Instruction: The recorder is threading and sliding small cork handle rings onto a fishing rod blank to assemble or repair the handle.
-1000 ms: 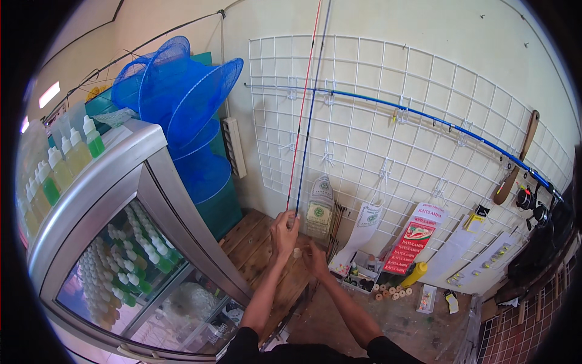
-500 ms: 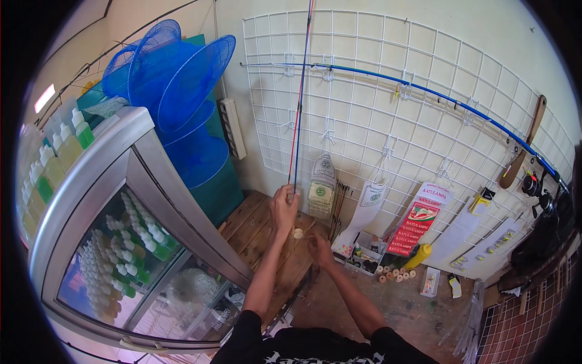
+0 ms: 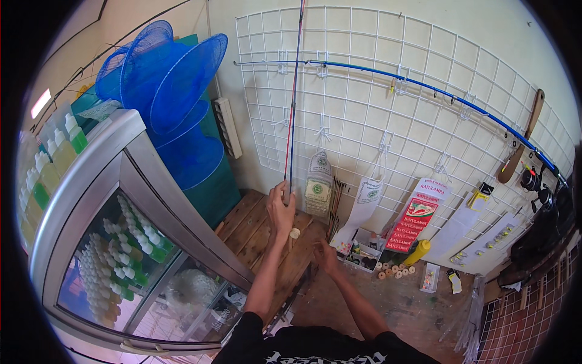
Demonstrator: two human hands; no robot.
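My left hand point(image 3: 280, 211) is closed around the lower ends of two thin rods, one red point(image 3: 288, 142) and one blue point(image 3: 293, 145). They stand nearly upright, close together, and run out past the top of the view. Just right of that wrist, a pale round wooden spool point(image 3: 294, 233) shows above the plank table point(image 3: 245, 227). My right hand point(image 3: 326, 255) is lower and further right, near the table's right edge, with its fingers curled. Anything in those fingers is too small to make out.
At left stands a metal-framed glass cabinet point(image 3: 136, 182) of bottles, with blue net traps point(image 3: 182, 85) behind it. A white wire grid point(image 3: 364, 42) carries a blue fishing rod point(image 3: 418, 85) and hanging packets point(image 3: 418, 212). Spools point(image 3: 397, 270) and a compartment box point(image 3: 364, 252) lie at right.
The view has shifted slightly. My right hand has drawn a little to the right and down, away from the left hand. My left hand still grips the rods.
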